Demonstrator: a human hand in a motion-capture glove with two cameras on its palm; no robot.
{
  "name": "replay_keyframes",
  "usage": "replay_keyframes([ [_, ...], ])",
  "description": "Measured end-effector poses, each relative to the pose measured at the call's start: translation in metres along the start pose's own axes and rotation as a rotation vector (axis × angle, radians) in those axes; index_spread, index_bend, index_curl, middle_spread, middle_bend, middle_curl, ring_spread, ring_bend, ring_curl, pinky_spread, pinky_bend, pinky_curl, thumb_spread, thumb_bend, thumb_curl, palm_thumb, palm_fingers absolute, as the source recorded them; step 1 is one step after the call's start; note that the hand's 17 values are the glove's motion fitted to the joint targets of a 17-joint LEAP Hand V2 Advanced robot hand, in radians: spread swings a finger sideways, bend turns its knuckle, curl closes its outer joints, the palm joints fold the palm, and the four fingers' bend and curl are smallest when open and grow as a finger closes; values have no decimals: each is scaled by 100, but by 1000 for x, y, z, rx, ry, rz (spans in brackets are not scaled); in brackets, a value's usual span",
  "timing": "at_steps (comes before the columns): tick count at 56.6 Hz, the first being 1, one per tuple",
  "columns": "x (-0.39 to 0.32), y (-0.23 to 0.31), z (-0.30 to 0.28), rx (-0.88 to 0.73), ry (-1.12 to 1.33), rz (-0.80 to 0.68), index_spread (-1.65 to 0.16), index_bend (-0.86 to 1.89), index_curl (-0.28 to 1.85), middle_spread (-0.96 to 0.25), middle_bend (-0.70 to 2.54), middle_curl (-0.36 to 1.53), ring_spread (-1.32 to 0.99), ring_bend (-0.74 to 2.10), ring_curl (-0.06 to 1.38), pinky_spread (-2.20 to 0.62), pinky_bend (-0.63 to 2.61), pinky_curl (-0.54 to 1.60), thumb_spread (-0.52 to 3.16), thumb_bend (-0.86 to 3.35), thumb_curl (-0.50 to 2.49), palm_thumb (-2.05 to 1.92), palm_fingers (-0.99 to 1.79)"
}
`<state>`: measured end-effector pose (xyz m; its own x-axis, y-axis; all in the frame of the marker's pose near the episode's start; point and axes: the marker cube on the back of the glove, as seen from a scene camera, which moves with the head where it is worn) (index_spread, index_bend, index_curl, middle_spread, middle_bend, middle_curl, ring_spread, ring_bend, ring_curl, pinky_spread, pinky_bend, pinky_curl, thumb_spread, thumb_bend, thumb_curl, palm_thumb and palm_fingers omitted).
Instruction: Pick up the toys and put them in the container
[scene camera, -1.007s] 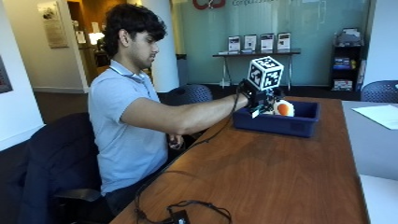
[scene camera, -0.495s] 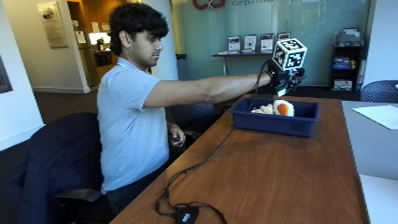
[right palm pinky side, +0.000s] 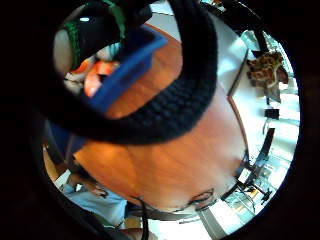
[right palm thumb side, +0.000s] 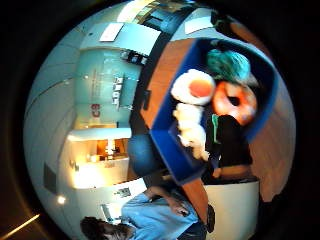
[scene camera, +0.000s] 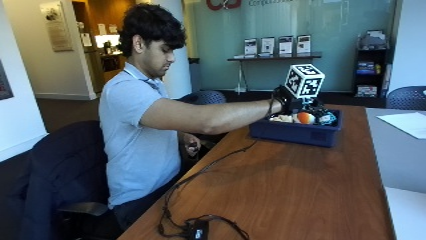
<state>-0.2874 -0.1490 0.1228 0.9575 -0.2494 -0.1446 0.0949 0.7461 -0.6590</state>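
A person in a light blue polo shirt (scene camera: 136, 135) sits in a dark chair (scene camera: 53, 175) at a long wooden table (scene camera: 286, 190). Their bare left hand (scene camera: 192, 146) rests low by the table's near edge. Their right arm stretches out across the table toward a dark blue container (scene camera: 296, 131), which stands on the wood toward the far end.

The gloved right hand (scene camera: 285, 100) hovers over the container's near rim, just above the toys inside. I cannot tell whether its fingers are apart or together; the glove hides them from the side.

Inside the container the toys lie in a heap. Nearest the person's end sits a cream plush toy (right palm thumb side: 192, 132). Beside it is a white round toy with an orange centre (right palm thumb side: 194, 87), touching an orange ring-shaped toy (right palm thumb side: 235, 102). A teal toy (right palm thumb side: 227, 65) lies at the container's far end. A black toy with a green stripe (right palm thumb side: 227, 140) lies against the ring, close under the palm.

On the table near the person, well apart from the container, a black cable (scene camera: 200, 175) trails to a small black box (scene camera: 197, 230). Beyond the container a white sheet of paper (scene camera: 406, 122) lies on an adjoining pale table (scene camera: 399, 160).
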Motion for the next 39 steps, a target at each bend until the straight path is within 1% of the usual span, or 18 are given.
replay_keyframes([
  [6,34,20,6,-21,72,42,-29,28,32,4,16,43,-1,45,30,-3,94,32,162,21,44,26,-3],
  [15,68,39,17,-36,59,82,-29,29,35,3,18,41,-1,45,30,-1,88,30,162,24,40,23,-1],
  [25,95,63,37,-56,50,82,-29,29,37,3,19,40,-1,44,29,0,84,30,163,28,37,21,3],
  [39,139,103,78,-46,117,97,-29,29,39,3,20,40,-2,40,29,0,79,30,163,35,34,18,6],
])
